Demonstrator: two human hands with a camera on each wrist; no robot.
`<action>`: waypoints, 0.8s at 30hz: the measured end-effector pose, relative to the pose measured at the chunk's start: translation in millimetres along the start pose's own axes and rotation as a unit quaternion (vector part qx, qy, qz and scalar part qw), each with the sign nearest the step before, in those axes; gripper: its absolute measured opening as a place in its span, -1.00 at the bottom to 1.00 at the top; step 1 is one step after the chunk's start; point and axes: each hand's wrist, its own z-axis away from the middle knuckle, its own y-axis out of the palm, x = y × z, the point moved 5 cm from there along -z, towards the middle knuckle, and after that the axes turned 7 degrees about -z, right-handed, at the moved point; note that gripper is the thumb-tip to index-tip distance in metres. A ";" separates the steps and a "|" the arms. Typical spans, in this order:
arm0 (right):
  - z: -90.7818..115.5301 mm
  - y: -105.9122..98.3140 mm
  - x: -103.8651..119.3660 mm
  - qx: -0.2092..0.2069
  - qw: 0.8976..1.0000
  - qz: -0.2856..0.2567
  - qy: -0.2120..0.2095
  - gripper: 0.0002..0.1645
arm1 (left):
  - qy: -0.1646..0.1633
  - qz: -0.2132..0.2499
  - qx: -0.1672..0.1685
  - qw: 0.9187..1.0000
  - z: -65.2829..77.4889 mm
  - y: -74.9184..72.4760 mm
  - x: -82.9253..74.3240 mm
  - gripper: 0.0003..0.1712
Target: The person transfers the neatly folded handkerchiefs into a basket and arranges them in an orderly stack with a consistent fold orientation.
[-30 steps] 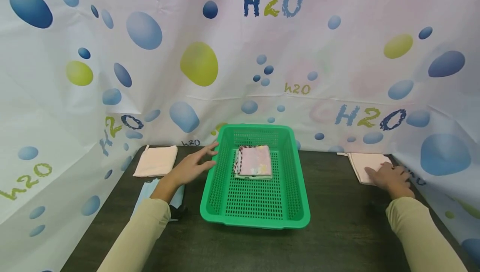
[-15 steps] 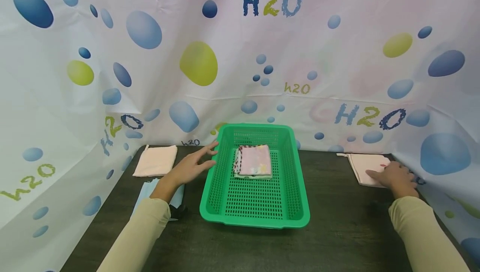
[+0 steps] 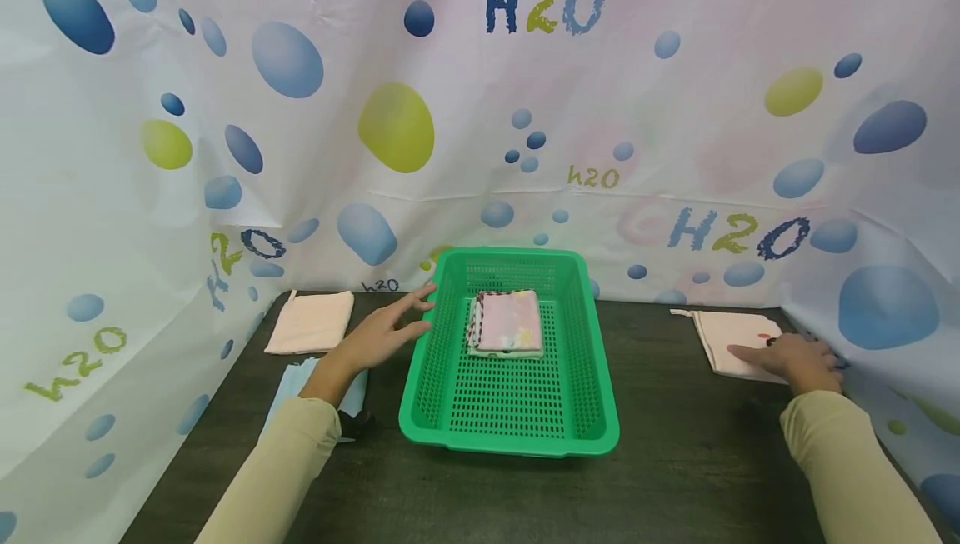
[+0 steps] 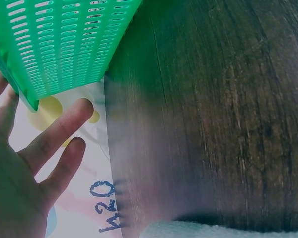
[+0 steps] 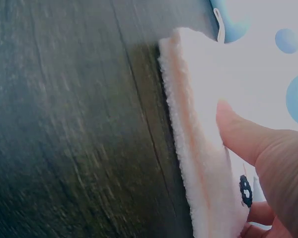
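Observation:
A green plastic basket point(image 3: 517, 436) stands mid-table in the head view, with a small pile of folded cloths point(image 3: 512, 323) in it, a pink one on top. My left hand point(image 3: 390, 329) is beside the basket's left rim, fingers spread and fairly straight; in the left wrist view the fingertips are close to the basket wall point(image 4: 64, 49). Far right, my right hand point(image 3: 801, 361) grips the right side of a folded pale pink towel point(image 3: 731, 340). In the right wrist view the thumb lies on top of the towel point(image 5: 201, 148), the other fingers at its far edge, partly hidden.
Another folded pale pink towel point(image 3: 311, 323) lies at the far left. A light blue cloth point(image 3: 352, 394) is partly covered by the left forearm, near a small dark object point(image 3: 356, 423). A printed curtain point(image 3: 465, 111) hangs close behind and beside the dark table point(image 3: 487, 498).
My right hand has shifted slightly right and nearer, and the towel under it has slid a little towards me. The left curtain sways rightward. My left hand stays put.

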 end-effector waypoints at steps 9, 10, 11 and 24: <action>-2.1 0.2 -4.3 0.016 0.999 -0.006 0.029 0.73 | 0.001 0.004 -0.001 1.000 -1.5 -0.3 0.8 -0.24; -2.5 0.3 -5.5 0.018 0.999 -0.008 0.034 0.74 | 0.001 0.003 -0.001 1.000 -1.5 -0.3 0.9 -0.24; -3.0 0.5 -6.8 0.020 0.999 -0.012 0.039 0.75 | 0.000 0.004 0.000 1.000 -1.6 -0.1 1.1 -0.24; -5.3 0.3 -8.1 0.029 0.999 -0.033 -0.030 0.57 | -0.006 0.009 0.004 1.000 0.8 1.7 -0.1 -0.26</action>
